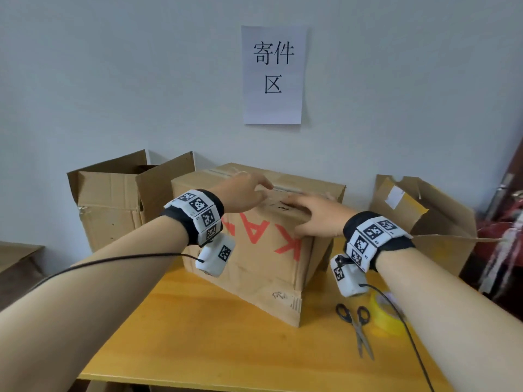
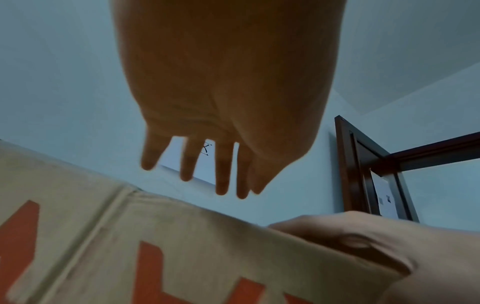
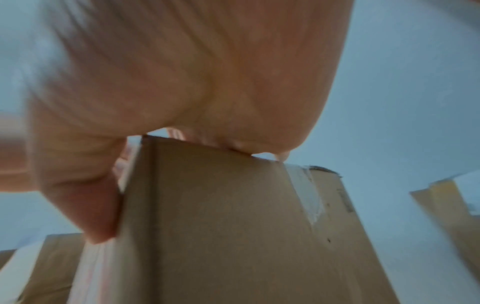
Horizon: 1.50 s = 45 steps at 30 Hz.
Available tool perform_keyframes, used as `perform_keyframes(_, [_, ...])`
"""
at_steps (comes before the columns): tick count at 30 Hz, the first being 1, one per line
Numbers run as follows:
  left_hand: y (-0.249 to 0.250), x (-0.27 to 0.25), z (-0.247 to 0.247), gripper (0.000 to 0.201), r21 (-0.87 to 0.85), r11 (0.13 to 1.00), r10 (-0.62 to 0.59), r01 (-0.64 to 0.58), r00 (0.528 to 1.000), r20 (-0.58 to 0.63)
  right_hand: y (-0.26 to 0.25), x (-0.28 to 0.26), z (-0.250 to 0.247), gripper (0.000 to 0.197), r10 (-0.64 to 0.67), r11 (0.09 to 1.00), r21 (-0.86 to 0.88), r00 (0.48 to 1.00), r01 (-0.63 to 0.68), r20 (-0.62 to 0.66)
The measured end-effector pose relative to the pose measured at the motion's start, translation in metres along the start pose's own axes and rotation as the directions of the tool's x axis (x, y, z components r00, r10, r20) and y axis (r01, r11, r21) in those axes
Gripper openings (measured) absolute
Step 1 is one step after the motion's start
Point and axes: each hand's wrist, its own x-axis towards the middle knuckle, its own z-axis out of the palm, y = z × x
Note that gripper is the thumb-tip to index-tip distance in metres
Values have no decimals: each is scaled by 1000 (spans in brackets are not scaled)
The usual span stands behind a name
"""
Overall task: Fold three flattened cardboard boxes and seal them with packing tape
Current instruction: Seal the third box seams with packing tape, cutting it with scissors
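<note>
Resting right hand [image 1: 317, 215] on box [image 1: 263, 250] top | left hand [image 1: 243, 190] above

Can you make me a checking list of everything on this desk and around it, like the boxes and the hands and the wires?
Surface: yellow wooden table.
Job's things: closed middle box with red letters; open box left; open-flapped box right; yellow tape roll.
Clutter: scissors beside the tape.
Grippers: left hand open above the box top; right hand flat on its near corner.
Cables: black wrist cables.
Surroundings: paper sign on wall; dark door frame.
</note>
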Motion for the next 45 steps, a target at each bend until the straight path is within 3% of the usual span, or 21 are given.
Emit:
perform_keyframes(3, [-5, 26, 0, 49, 78, 996, -52, 46, 995, 84, 21, 1, -3, 68, 80, 997, 3, 992, -80, -93])
perform_keyframes(7, [-24, 46, -8, 66, 229, 954, -221, 194, 970, 98, 39, -2, 0, 70, 185, 983, 46, 967, -180, -172])
perform_keyframes(12, [-37, 45, -9, 52, 263, 930, -302, 257, 942, 148, 53, 6, 9, 76, 248, 969, 64, 933, -240, -261])
perform_keyframes(17, [-38, 43, -15, 57, 352, 893, -357, 279, 917, 178, 51, 15, 20, 70, 334, 942, 80, 885, -326, -325])
perform_keyframes(20, [-29, 38, -15, 53, 321, 896, -354, 306, 929, 102, 53, 15, 27, 85, 326, 945, 80, 894, -317, -307])
perform_keyframes(22, [-17, 34, -15, 42, 220, 938, -260, 268, 964, -64, 58, 11, 31, 90, 387, 921, 197, 844, -336, -371])
perform_keyframes(24, [1, 29, -10, 26, 7, 994, -101, 105, 968, -229, 81, 3, 34, 81, 534, 835, 418, 708, -357, -462])
perform_keyframes(25, [12, 26, -7, 19, -160, 987, -41, 3, 971, -235, 93, -3, 34, 71, 603, 782, 507, 644, -362, -471])
perform_keyframes(26, [24, 22, -2, 17, -327, 942, 15, -77, 982, -190, 107, -11, 36, 58, 652, 739, 555, 614, -383, -445])
perform_keyframes(27, [36, 19, 5, 17, -439, 891, 67, -118, 989, -130, 118, -21, 38, 45, 690, 699, 566, 618, -436, -377])
perform_keyframes(30, [61, 16, 36, 18, -556, 820, 178, -139, 984, 16, 143, -43, 57, 23, 737, 602, 511, 673, -614, -59])
perform_keyframes(33, [74, 22, 79, 19, -628, 778, 220, -26, 947, 233, 157, -56, 88, 22, 704, 578, 412, 685, -705, 186])
perform_keyframes(35, [76, 25, 105, 20, -616, 782, 246, 89, 865, 437, 164, -60, 108, 20, 675, 583, 362, 681, -728, 284])
perform_keyframes(37, [73, 29, 127, 24, -552, 814, 229, 181, 774, 591, 169, -61, 122, 19, 628, 598, 346, 691, -723, 357])
perform_keyframes(39, [68, 33, 143, 26, -482, 848, 184, 222, 730, 658, 171, -58, 134, 18, 598, 606, 340, 693, -720, 401])
perform_keyframes(45, [66, 39, 168, 26, -389, 881, 87, 270, 716, 693, 173, -43, 159, 30, 632, 638, 236, 674, -733, 383])
